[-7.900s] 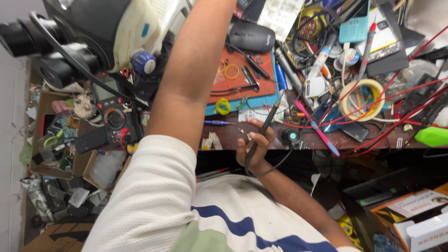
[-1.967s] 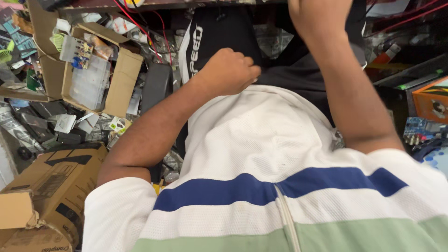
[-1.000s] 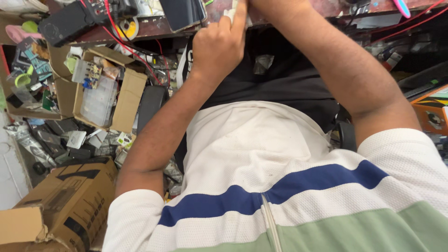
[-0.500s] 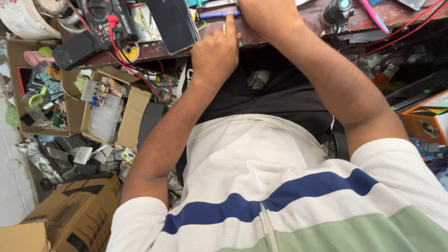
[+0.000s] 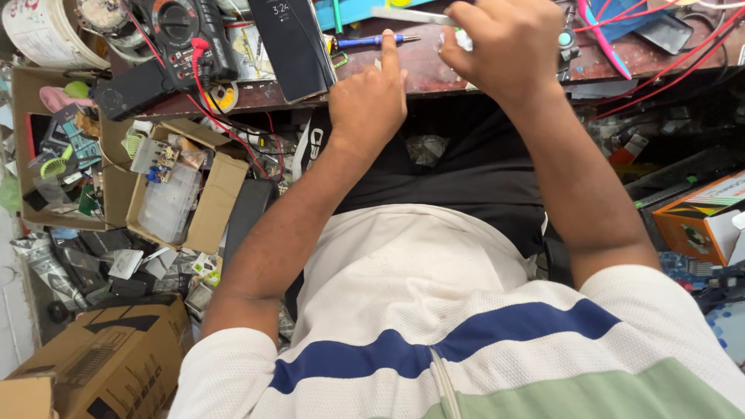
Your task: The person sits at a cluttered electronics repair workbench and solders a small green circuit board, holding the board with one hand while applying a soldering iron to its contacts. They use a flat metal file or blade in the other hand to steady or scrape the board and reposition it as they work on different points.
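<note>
My view has lifted back to the bench edge. My right hand now grips a small white piece; my left hand is loosely curled, index finger pointing beside the blue screwdriver.

The single head camera looks steeply down over the person's chest, close to the arms, facing the near edge of the cluttered brown wooden bench at top.

A black multimeter with red leads was set on the desk beside a dark phone. Below, open cardboard boxes of small parts were stacked on the floor.
</note>
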